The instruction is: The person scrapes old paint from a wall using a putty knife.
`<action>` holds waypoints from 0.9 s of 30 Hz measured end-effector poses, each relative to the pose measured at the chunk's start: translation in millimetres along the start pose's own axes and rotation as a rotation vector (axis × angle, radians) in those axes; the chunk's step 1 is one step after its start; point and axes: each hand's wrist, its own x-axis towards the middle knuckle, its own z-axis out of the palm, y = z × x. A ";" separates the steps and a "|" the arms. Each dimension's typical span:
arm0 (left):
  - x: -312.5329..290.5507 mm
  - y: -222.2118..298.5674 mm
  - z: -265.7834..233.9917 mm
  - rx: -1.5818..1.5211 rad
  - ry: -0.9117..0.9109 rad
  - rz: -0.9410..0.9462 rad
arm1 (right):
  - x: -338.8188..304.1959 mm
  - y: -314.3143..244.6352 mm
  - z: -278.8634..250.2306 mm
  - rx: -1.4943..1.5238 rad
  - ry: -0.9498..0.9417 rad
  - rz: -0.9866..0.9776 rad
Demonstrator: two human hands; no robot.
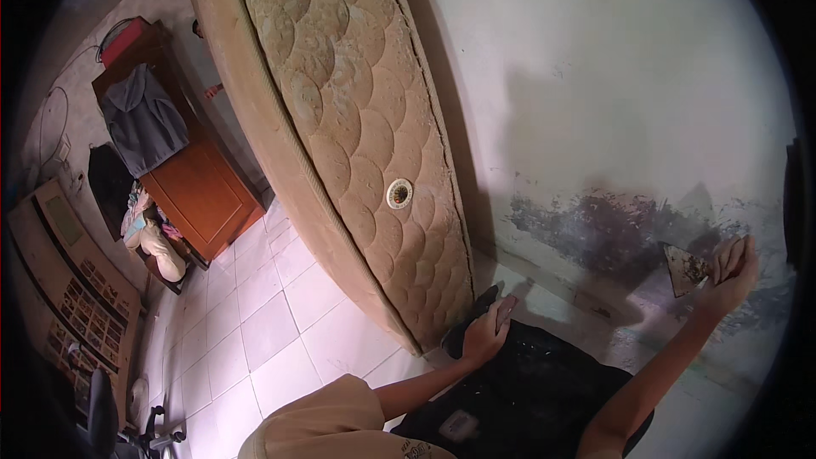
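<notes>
While left fingers (493, 317) around pinkish object (507, 308) near mattress (374, 153) edge, right fingers (724, 260) around scraper (682, 272), well clear.

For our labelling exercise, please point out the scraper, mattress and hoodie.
Scraper (681, 269): head view, on its blade.
Mattress (350, 140): head view, on its quilted face.
Hoodie (148, 125): head view, below its hood.

The scraper (682, 270) in your right hand (729, 276) is by the wall (612, 59). Before you, a mattress (348, 136) stands on the floor (268, 327); left of it, a wardrobe (202, 200) stands by the floor's far edge.
</notes>
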 end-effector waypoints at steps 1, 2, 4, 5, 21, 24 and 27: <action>0.3 -0.5 -0.4 0.014 -0.017 -0.027 | 0.7 0.6 -1.0 0.013 -0.023 0.009; 0.0 -0.9 -0.6 0.019 -0.016 -0.028 | 0.1 0.6 0.2 0.016 -0.021 0.011; 0.8 -1.5 -2.6 0.041 -0.015 -0.046 | -1.8 0.7 6.1 -0.018 0.046 -0.002; 0.8 -1.3 -3.6 0.048 -0.009 -0.044 | -0.5 1.1 3.7 -0.009 0.046 -0.002; -0.5 2.7 -0.7 0.027 -0.066 -0.064 | 2.5 -10.3 -8.8 -0.015 0.139 -0.035; 0.2 0.6 0.3 0.023 -0.055 -0.085 | 3.7 -11.0 -11.1 -0.043 0.132 -0.027; 0.4 -2.9 2.0 0.023 -0.055 -0.125 | 5.1 -11.6 -18.4 -0.031 0.009 -0.083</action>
